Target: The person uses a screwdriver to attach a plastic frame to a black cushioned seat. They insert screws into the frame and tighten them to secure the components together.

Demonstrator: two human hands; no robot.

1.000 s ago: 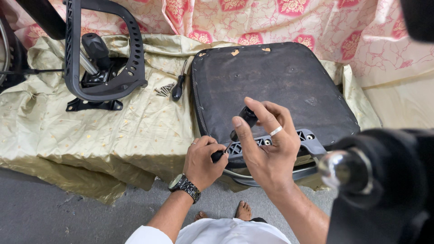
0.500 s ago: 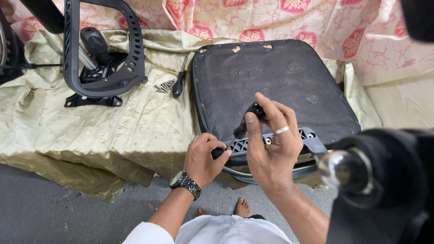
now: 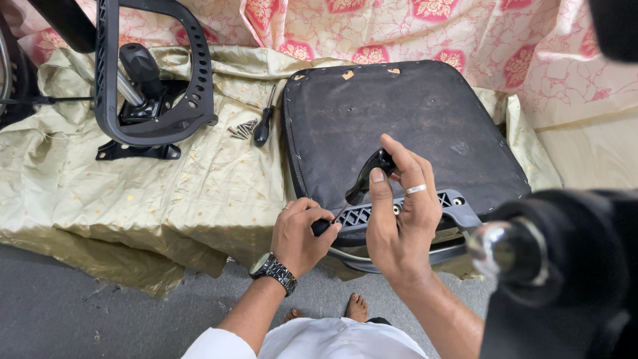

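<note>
**Hands on the bracket at the seat's near edge**

From the left I see a curved black frame point(image 3: 156, 73) on crinkled gold cloth point(image 3: 133, 193), then a screwdriver point(image 3: 264, 123). My left hand point(image 3: 299, 236) is curled tight around a small dark handle. My right hand point(image 3: 399, 213) pinches a black lever point(image 3: 367, 176) over the ribbed plastic bracket point(image 3: 405, 209) on the dusty seat pad point(image 3: 405, 123).

Both hands grip a black lever point(image 3: 367, 178) against the upturned seat base point(image 3: 425, 113).
</note>
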